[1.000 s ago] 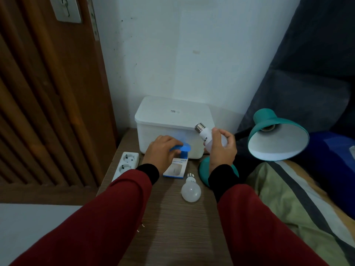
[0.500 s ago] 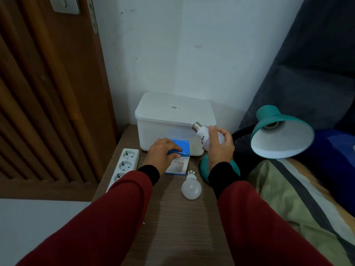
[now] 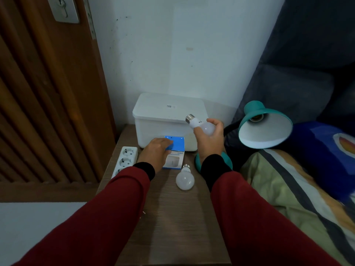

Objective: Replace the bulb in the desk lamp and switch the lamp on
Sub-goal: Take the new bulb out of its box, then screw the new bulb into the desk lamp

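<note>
The lamp point(image 3: 266, 125) stands at the right edge of the worktop point(image 3: 172, 217), its shade tilted towards the person, and the socket point(image 3: 256, 117) inside the shade is empty, so the removing part looks done. The right hand point(image 3: 209, 139) is closed around the glass of one bulb point(image 3: 201, 124), with the screw cap pointing up and to the left, away from the shade. A second bulb point(image 3: 185, 179) lies on its side near the middle of the worktop, just in front of the small blue box point(image 3: 173, 152). The left hand point(image 3: 155, 150) rests flat on this box, fingers together, and holds nothing. Which bulb is the new one I cannot tell. What is left: to screw a bulb into the socket and to switch the lamp on.
</note>
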The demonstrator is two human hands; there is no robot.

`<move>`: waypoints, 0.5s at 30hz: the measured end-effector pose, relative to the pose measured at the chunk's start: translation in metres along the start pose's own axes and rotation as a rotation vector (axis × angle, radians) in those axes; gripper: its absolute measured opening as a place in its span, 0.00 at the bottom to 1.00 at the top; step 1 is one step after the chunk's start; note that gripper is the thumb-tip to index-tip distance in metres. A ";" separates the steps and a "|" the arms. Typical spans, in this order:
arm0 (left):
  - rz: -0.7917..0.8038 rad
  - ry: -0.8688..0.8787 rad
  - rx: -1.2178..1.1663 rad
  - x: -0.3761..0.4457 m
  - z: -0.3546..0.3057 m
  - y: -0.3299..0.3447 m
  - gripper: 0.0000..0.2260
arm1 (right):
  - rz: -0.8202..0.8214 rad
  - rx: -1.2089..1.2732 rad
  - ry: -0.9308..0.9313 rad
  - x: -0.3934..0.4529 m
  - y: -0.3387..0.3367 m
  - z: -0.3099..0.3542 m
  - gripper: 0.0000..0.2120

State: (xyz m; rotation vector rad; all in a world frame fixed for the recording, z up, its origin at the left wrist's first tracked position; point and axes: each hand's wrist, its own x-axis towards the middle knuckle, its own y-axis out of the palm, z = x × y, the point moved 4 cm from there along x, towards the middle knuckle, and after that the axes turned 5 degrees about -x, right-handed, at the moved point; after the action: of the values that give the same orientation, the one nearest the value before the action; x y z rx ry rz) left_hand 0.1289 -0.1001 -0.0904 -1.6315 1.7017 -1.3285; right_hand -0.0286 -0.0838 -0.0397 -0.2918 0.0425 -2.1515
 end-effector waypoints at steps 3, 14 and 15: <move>0.063 -0.079 0.095 0.003 -0.009 -0.013 0.16 | -0.018 -0.175 -0.080 -0.010 -0.008 0.021 0.22; 0.032 0.081 0.142 0.034 -0.119 -0.081 0.19 | -0.199 -0.219 -0.145 -0.043 -0.089 0.067 0.24; 0.016 0.120 0.100 0.037 -0.133 -0.083 0.20 | -0.222 -0.229 -0.144 -0.045 -0.098 0.065 0.24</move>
State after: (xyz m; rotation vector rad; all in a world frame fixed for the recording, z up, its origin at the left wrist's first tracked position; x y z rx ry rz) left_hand 0.0531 -0.0771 0.0497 -1.5069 1.6825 -1.5059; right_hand -0.0698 0.0134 0.0285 -0.6088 0.1824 -2.3416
